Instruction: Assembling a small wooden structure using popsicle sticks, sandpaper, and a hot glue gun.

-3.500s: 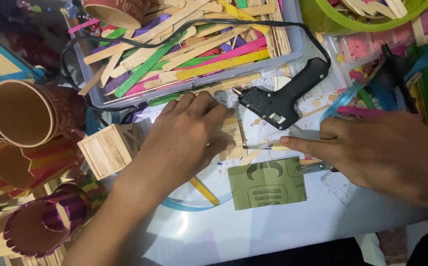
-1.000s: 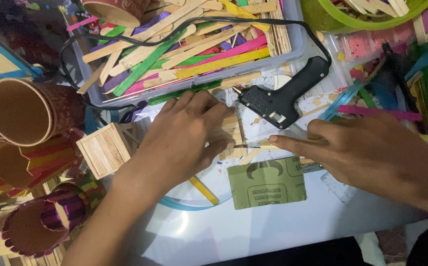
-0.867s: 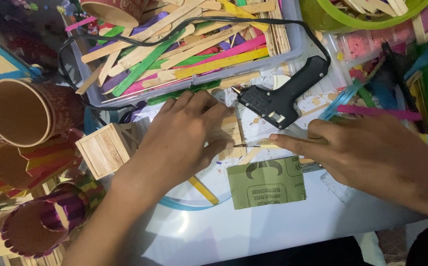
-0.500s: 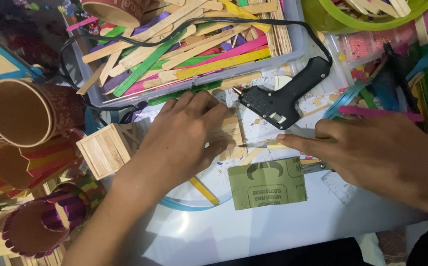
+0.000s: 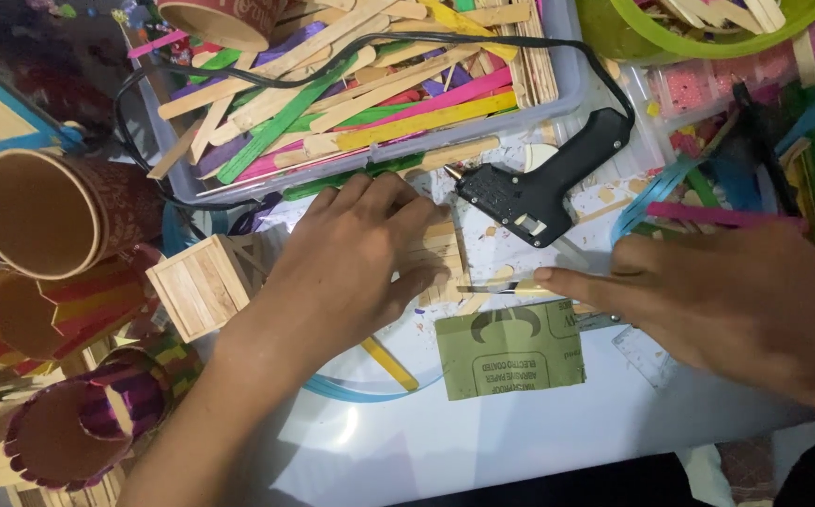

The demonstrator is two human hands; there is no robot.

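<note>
A pale panel of glued wooden sticks (image 5: pixel 440 258) lay flat at the centre, half covered. At its four o'clock a thin blade (image 5: pixel 496 288) lay level, touching it.

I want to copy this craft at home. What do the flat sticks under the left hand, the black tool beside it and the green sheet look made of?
The stick panel under the left hand looks like pale unfinished wood, with matte faces and visible grain. The black glue gun looks like moulded plastic with a slight sheen. The green sheet is probably sandpaper seen from its paper back: dull, flat, printed.
</note>
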